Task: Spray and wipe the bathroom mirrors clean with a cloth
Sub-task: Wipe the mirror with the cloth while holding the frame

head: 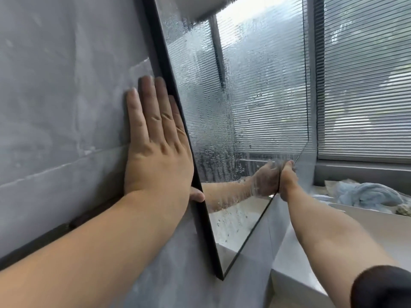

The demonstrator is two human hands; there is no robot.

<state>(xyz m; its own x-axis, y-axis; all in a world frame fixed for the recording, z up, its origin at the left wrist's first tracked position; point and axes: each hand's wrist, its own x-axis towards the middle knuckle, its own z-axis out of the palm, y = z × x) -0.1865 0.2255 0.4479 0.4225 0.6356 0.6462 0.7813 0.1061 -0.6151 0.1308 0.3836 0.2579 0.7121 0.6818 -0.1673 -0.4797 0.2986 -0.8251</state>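
Fingers [145, 112] straight on the wall [66, 85], mirror wet and unwiped.

The left hand [155, 156] presses flat beside the black frame [160, 52], fingers relaxed and thumb lying over the frame's front. The right hand [288, 181], blurred, seems to clench the far lower edge of the mirror [255, 96]. The mirror stands angled off the wall, its glass thick with spray beads and runs. That wet edge could slip in the right hand, the frame could swing back and nip the left fingers, and the spray may dry to streaks, since the blue cloth [369, 194] lies well apart on the counter [378, 225], in neither hand.
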